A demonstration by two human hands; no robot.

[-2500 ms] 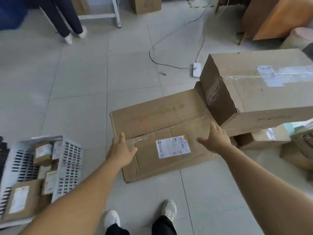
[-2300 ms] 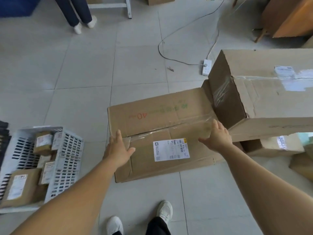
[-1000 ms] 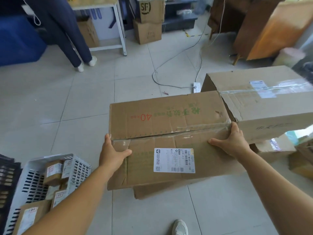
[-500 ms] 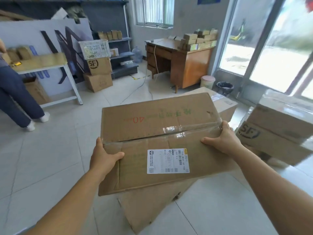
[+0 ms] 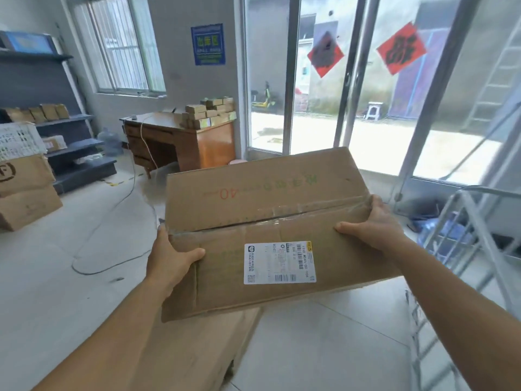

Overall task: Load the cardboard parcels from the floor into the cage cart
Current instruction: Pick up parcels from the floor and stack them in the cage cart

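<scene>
From the head view, the cardboard parcel [image 5: 253, 221] is held off the floor, the left hand [image 5: 169, 258] gripping its left end and the right hand [image 5: 375, 224] its right end. It could slip sideways or clip the cage cart [image 5: 462, 249] rails at right. Another box [image 5: 197, 348] lies underfoot; a cable [image 5: 112, 215] trails across the floor.
</scene>
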